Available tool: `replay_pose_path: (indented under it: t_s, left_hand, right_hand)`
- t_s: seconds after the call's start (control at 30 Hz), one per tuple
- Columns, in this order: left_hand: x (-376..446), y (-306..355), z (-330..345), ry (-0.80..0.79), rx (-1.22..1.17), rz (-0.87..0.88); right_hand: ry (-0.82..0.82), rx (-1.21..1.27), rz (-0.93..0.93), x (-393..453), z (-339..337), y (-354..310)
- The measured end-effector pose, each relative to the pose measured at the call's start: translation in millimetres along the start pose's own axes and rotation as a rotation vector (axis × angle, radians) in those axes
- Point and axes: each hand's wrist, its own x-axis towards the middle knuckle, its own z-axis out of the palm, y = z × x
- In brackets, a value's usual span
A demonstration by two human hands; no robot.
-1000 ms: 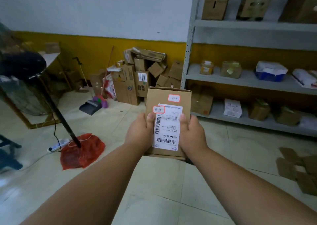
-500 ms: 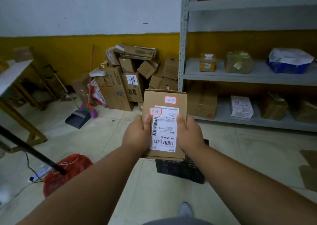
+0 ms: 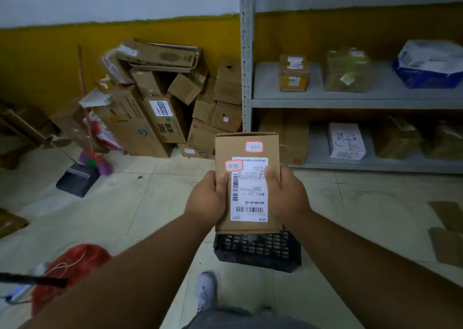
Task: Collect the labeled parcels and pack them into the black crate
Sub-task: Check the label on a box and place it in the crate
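Labelled parcel (image 3: 248, 183) gripped by 2 hands — left hand (image 3: 206, 199), right hand (image 3: 288, 196) — thumbs on top, seemingly above black crate (image 3: 258, 251) on floor

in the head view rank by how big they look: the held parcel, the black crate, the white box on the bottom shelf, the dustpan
1. held parcel, nearest the camera
2. black crate, partly hidden by the parcel, so unsure
3. dustpan and white box look alike

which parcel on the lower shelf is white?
The white printed box near the middle of the lower shelf. The parcels beside it, the brown carton on its left and the taped brown parcel on its right, are plain cardboard.
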Motion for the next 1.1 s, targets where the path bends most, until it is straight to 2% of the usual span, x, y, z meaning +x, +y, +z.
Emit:
replay_pose_path:
  t_s: [0.1, 0.2, 0.3, 0.4, 0.53, 0.67, 0.9, 1.0, 1.1]
  left_hand:
    - [46, -9, 2, -0.063, 0.05, 0.007]
    - [95, -10, 0, -0.207, 0.093, 0.064]
    - [137, -16, 1, -0.3, 0.129, 0.091]
    - [179, -37, 12, -0.359, 0.163, 0.066]
    - [219, -85, 51, -0.409, 0.207, 0.011]
    - [235, -144, 116, -0.438, 0.167, -0.074]
    - [241, -271, 270, -0.547, 0.021, -0.38]
    - [245, -334, 343, -0.545, -0.014, -0.425]
    - [250, -391, 409, -0.544, 0.063, -0.438]
  right_hand:
    - [-0.096, -0.036, 0.08, 31, 2, 0]
    - [-0.145, -0.051, 0.178, 64, 2, 1]
    - [-0.116, -0.036, 0.278, 91, 17, 1]
    - [-0.085, -0.085, 0.295, 116, 44, 4]
    - [-0.055, -0.071, 0.345, 144, 94, 38]
    - [-0.074, -0.068, 0.446, 166, 155, 109]
    - [-0.171, -0.098, 0.63, 194, 273, 275]
    - [-0.182, -0.137, 0.676, 200, 318, 353]
    - [-0.188, -0.165, 0.722, 205, 363, 425]
